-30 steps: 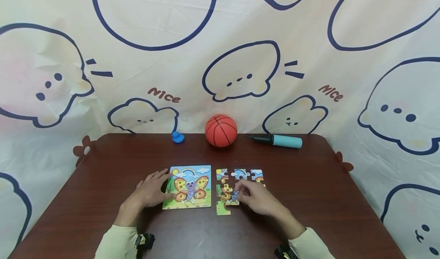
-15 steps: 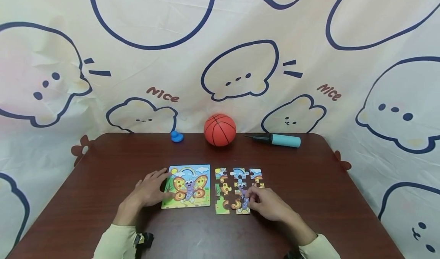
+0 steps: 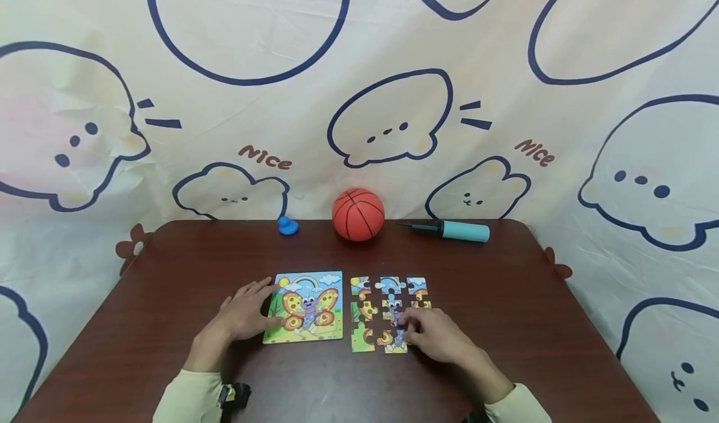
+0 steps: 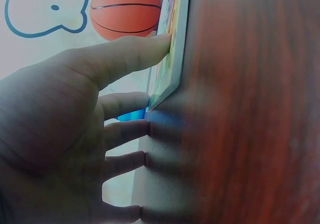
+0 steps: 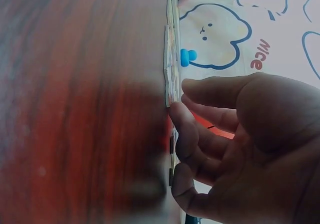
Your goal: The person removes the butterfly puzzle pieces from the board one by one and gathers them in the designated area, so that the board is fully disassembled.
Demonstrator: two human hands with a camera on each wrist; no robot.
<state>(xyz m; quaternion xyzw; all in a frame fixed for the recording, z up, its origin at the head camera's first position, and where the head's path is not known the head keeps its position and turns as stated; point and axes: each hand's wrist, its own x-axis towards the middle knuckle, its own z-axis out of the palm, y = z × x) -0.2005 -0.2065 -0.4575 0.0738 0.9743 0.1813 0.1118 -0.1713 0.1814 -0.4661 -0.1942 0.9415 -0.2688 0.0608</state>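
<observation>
My left hand [image 3: 245,311] rests at the left edge of a square puzzle board [image 3: 309,335] with a butterfly picture. In the left wrist view the thumb [image 4: 135,53] lies on its face and the straight fingers [image 4: 127,129] reach down beside it. Right of the board, puzzle pieces [image 3: 362,311] lie in spaced rows. My right hand [image 3: 438,335] is by the bottom middle puzzle piece [image 3: 396,343], which lies flat. Seen from the right wrist, a loosely bent fingertip is right at a piece's edge, with the thumb [image 5: 210,91] apart from it. The hand partly hides the right column.
Along the back edge of the brown table [image 3: 314,385] are a blue rubber duck [image 3: 288,226], a red toy basketball [image 3: 358,214] and a blue and black hand pump [image 3: 465,231]. A cloth printed with cartoon shapes [image 3: 387,120] hangs behind.
My right hand has moved right and toward me with the bottom middle puzzle piece, which now lies below the middle one, the fingers loosened. The left hand has stayed on the board.
</observation>
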